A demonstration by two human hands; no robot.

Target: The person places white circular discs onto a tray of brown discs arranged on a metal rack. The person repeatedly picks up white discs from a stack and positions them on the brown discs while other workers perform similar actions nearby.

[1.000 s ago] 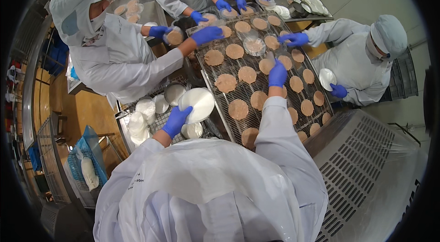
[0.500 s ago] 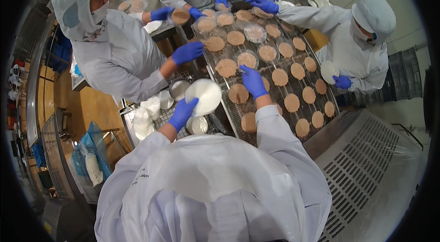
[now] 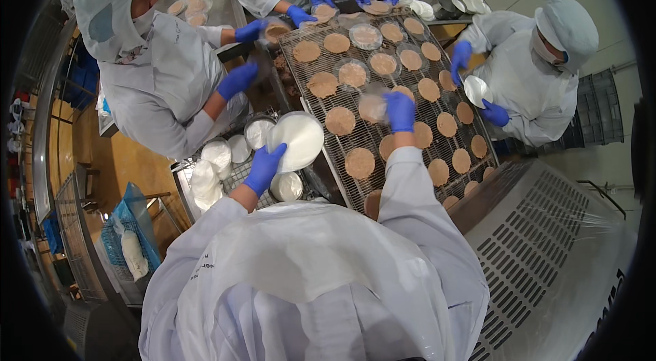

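Observation:
My left hand (image 3: 265, 168), in a blue glove, is closed on the edge of a stack of thin round white sheets (image 3: 298, 139), held left of a wire mesh conveyor belt (image 3: 342, 145). Rows of flat, round, pinkish-brown patties (image 3: 359, 163) lie on the belt. Over the belt's middle, my right hand (image 3: 401, 112) has its fingers at the right edge of a translucent film disc (image 3: 372, 107), which is blurred and lies over a patty. The fingertips are partly hidden. Several other patties farther off have clear film discs on them.
Left of the belt, a wire rack (image 3: 239, 171) holds round metal tins (image 3: 287, 187) and stacked white discs (image 3: 217, 155). Co-workers in white coats stand at the left, far end and right, their gloved hands near the belt. A slotted metal cover (image 3: 529, 252) stands at right.
The belt's patties have shifted toward me. My right hand has moved slightly right and nearer, staying by the film-topped patty. The right-hand co-worker's arm has drawn back from the far end.

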